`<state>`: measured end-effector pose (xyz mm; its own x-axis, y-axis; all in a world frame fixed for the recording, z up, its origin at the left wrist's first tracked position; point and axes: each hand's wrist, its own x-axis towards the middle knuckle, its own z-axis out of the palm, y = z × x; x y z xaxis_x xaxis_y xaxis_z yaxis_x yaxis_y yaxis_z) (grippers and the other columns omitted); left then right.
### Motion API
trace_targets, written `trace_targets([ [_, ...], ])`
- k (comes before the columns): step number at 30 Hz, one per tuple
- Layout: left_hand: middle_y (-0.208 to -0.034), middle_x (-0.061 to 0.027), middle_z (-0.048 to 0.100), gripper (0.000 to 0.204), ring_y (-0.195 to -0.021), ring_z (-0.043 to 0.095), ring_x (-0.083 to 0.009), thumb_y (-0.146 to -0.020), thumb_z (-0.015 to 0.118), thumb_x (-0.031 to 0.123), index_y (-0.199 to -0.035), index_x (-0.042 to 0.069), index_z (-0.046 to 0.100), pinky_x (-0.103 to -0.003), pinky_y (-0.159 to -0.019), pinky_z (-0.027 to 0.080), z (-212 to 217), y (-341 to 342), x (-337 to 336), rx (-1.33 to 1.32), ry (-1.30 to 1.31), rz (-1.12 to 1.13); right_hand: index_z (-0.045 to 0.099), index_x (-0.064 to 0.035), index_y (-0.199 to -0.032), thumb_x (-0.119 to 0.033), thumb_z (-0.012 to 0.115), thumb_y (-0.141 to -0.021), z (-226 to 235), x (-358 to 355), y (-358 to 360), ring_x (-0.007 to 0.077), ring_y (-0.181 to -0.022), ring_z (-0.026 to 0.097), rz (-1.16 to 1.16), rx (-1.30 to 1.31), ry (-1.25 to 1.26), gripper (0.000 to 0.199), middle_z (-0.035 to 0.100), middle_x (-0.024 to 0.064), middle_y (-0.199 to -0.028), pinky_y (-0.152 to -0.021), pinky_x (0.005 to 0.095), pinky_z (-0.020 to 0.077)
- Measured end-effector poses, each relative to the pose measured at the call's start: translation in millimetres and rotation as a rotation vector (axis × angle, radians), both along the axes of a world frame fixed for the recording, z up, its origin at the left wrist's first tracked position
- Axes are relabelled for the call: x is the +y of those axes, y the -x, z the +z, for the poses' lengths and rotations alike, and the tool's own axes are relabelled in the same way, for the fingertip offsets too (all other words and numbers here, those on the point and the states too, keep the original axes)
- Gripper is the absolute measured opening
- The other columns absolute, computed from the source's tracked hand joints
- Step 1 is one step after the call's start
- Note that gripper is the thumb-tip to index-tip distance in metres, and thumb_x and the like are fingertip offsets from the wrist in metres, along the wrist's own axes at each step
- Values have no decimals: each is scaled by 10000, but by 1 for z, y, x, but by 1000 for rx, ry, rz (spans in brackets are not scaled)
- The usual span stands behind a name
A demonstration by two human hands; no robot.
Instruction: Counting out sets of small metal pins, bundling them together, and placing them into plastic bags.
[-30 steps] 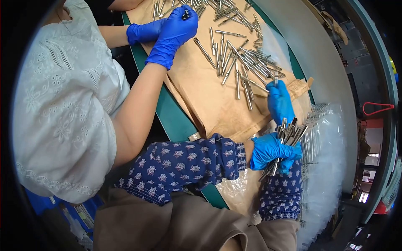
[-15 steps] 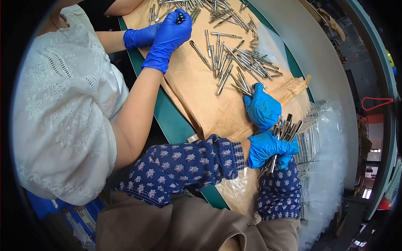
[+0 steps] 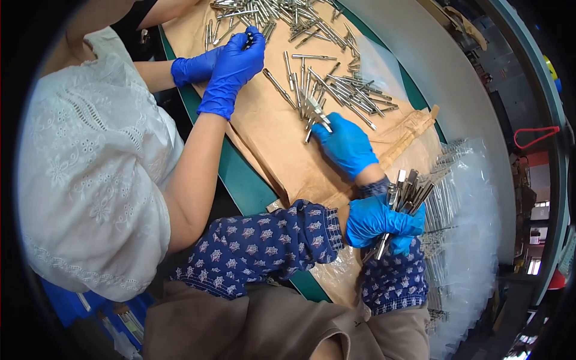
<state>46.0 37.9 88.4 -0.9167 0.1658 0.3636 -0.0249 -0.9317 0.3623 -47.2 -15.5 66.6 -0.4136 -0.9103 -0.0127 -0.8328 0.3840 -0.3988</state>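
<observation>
My left hand (image 3: 384, 223), in a light blue glove, is closed around a bundle of shiny slim metal rods (image 3: 409, 191). The bundle tilts, with its ends sticking out above and below the fist. Farther up, my right hand (image 3: 347, 144), gloved alike, reaches out past the left one at the near edge of a loose heap of rods (image 3: 360, 95). A few motion-blurred metal rods (image 3: 317, 113) are at its fingertips, apparently pinched; the thumb is partly hidden. Brown paper (image 3: 300, 165) lies beneath the heap.
At left, a co-worker's dark blue gloved hands (image 3: 231, 69) hold small dark-ended pieces. More rods (image 3: 270, 15) are strewn at the far end. Clear plastic bags (image 3: 462, 240) with rods lie at right, beside a grey raised wall (image 3: 444, 66). A green table edge (image 3: 243, 189) shows at left.
My right hand has moved left from the heap's near right, its fingers now with rods at them. My left hand keeps its bundle, almost in place. The whole view has shifted slightly.
</observation>
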Motion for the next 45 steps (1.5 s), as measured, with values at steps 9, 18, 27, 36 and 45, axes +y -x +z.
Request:
trace_targets([
  [9,-644,-63,514,140,-602,524,-195,-858,601,139,-817,49,502,-362,-634,470,0,10,-2,-29,-54,66,592,-30,-872,-296,550,-748,4,1,2,401,-760,600,57,142,-209,297,620,230,-792,-691,449,484],
  [18,-662,-36,503,126,-613,530,-186,-863,598,164,-880,68,517,-393,-712,486,-5,11,3,-138,-1,108,550,-65,-915,-192,501,-789,12,19,82,396,-820,603,-57,372,-91,186,624,212,-869,-708,469,484],
  [27,-607,1,393,136,-573,443,-143,-892,559,217,-825,113,504,-347,-644,480,-12,19,3,-312,-166,165,586,-44,-984,-276,556,-753,25,33,94,371,-832,617,-43,272,-336,329,626,218,-914,-725,444,491],
  [36,-739,-59,595,231,-539,524,-140,-864,606,289,-899,64,567,-355,-581,509,-8,18,-4,-395,-5,109,506,-42,-1067,-131,530,-847,106,182,26,218,-715,599,156,-206,428,238,567,80,-839,-530,298,468],
  [45,-1168,-252,536,453,-1007,587,-379,-914,505,300,-1244,-4,438,-454,-804,540,-21,11,26,-274,111,-339,566,-66,-801,-132,556,-764,119,213,2,304,-765,595,280,603,-232,76,579,112,-772,-612,397,496],
])
